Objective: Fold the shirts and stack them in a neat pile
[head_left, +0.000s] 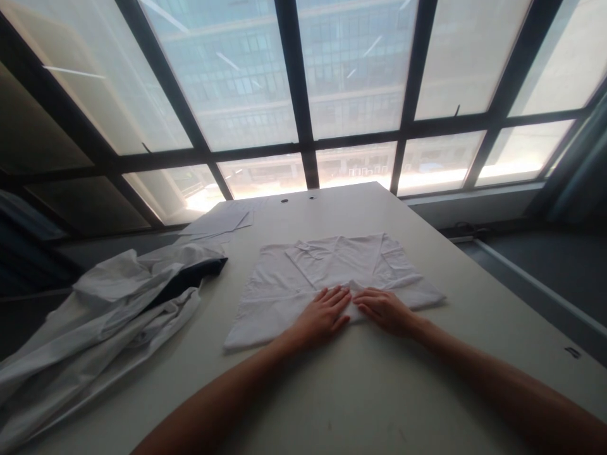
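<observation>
A white garment (327, 272) lies folded flat in the middle of the pale table (389, 385). My left hand (325, 314) rests palm down on its near edge, fingers stretched out and together. My right hand (383, 308) lies flat beside it on the same edge, fingers extended toward the left hand. The fingertips of both hands almost meet at a small fold of cloth. Neither hand grips anything.
A heap of crumpled white clothing with a dark piece (118, 303) covers the table's left side. Sheets of paper (222, 221) lie at the far left corner. Large windows (303, 88) stand behind the table; the floor drops away on the right.
</observation>
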Tool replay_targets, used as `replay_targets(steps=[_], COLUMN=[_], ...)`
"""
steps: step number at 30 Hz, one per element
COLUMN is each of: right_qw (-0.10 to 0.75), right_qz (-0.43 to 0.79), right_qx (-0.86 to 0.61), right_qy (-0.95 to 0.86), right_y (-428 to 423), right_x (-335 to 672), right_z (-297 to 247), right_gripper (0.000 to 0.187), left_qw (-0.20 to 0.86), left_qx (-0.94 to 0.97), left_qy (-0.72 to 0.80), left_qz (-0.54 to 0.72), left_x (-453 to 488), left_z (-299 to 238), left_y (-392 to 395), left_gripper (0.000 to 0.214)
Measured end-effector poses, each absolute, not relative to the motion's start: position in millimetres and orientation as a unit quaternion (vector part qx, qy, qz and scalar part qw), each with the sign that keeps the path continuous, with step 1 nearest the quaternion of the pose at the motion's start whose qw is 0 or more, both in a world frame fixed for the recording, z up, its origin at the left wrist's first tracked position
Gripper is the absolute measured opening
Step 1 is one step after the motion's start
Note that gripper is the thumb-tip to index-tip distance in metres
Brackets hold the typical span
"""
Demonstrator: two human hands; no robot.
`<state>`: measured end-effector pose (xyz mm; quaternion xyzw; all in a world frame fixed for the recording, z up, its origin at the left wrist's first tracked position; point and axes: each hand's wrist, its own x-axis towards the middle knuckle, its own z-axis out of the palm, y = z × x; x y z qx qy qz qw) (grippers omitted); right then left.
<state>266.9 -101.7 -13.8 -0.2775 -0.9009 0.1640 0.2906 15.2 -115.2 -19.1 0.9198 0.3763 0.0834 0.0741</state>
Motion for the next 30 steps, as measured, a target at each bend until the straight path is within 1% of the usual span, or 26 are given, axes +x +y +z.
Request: replay_targets(steps=[3,5,9,15,18,23,26,30], right_qw=[0.307,0.274,0.183,0.135,0.126,0.15,0.151,0.135], right_qz=[0.152,0.131,0.084,0.034,0.009,-0.014,-0.011,-0.002], right_qx=[-0.302,-0.306,-0.348,-0.412,-0.458,-0.552,-0.602,-0.636], right_qy=[-0.89,-0.902,-0.916,-0.9,-0.88,-0.82,-0.784,-0.76], right_y=[-102,-101,-98,-92,-87,-78,-74,-69], right_x=[261,259,260,274,284,295,298,303], right_z=[-16,-21,-37,-45,-44,-44,-44,-44], right_gripper=[0.042,0.048,0.056,0.061,0.062,0.06,0.06,0.061], left_qw=[0.073,0.073,0.078,0.08,0.075,0.081,0.105,0.139], left_qx=[0.923,0.925,0.927,0.925,0.925,0.923,0.918,0.908], left_qy=[0.368,0.364,0.362,0.365,0.366,0.368,0.374,0.388], left_qz=[0.08,0.076,0.067,0.07,0.071,0.079,0.076,0.074], left_x=[16,17,17,15,15,15,14,9], left_z=[-17,-15,-13,-15,-16,-16,-13,-10], left_y=[-117,-117,-118,-118,-118,-117,-116,-115], left_gripper=[0.063,0.066,0.069,0.067,0.065,0.06,0.055,0.056])
